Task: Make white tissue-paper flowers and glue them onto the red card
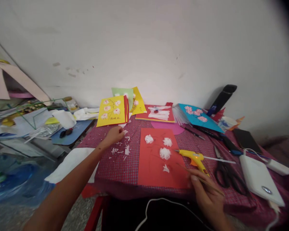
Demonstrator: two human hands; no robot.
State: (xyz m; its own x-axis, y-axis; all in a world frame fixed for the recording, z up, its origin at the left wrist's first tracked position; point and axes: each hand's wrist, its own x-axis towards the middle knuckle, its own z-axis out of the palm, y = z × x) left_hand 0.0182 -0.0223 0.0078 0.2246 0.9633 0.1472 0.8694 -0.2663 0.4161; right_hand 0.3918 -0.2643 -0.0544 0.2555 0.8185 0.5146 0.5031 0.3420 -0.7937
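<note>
My right hand (208, 195) is closed round a thin wooden stick (208, 183), whose tip hangs over the right part of a red sheet of paper (150, 170). White crumpled-paper flowers (165, 153) sit on that sheet, with a smaller white paper piece (166, 168) below them. My left hand (115, 135) is closed with its fingers bunched, above the cloth by the white paper scraps (127, 149); what it pinches, if anything, is hidden. Close to my right hand, a yellow glue gun (194, 156) lies with its nozzle over the red sheet's edge.
Yellow flower cards (110, 110) stand at the back, and a blue card (198, 117) leans farther right. Black scissors (227, 175) and a white power bank (261, 179) lie on the right. A white cable (156, 200) crosses my lap. The wall (149, 48) closes off the back.
</note>
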